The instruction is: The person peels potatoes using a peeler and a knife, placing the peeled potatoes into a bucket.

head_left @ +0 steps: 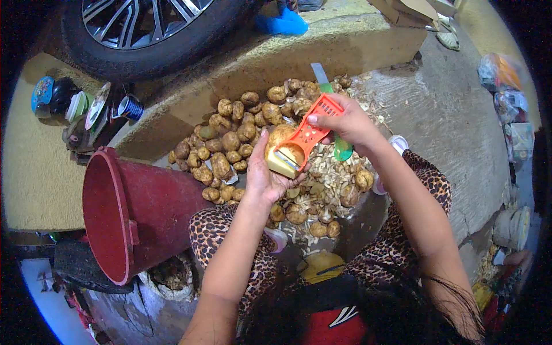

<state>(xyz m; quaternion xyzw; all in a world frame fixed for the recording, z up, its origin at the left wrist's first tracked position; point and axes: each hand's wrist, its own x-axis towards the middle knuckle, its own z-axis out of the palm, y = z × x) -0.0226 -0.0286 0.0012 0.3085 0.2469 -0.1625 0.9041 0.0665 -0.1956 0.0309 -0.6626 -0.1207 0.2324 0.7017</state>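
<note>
My left hand (266, 175) cups a partly peeled potato (282, 165), with pale yellow flesh on its near side and brown skin above. Against the potato lies the blade end of an orange peeler (310, 129), its flat handle gripped by my right hand (351, 123). A knife with a green handle (343, 149) passes behind the peeler and right hand; whether my fingers also hold it I cannot tell. Beyond my hands spreads a heap of unpeeled potatoes (221, 141). Peelings (328, 178) cover the ground below the right hand, with several potatoes among them.
A red bucket (155, 213) lies tipped at the left, its mouth facing left. Behind the heap runs a concrete ledge (276, 54) with a car wheel (155, 63) over it. Bagged items (512, 103) line the right side. My knees flank the peelings.
</note>
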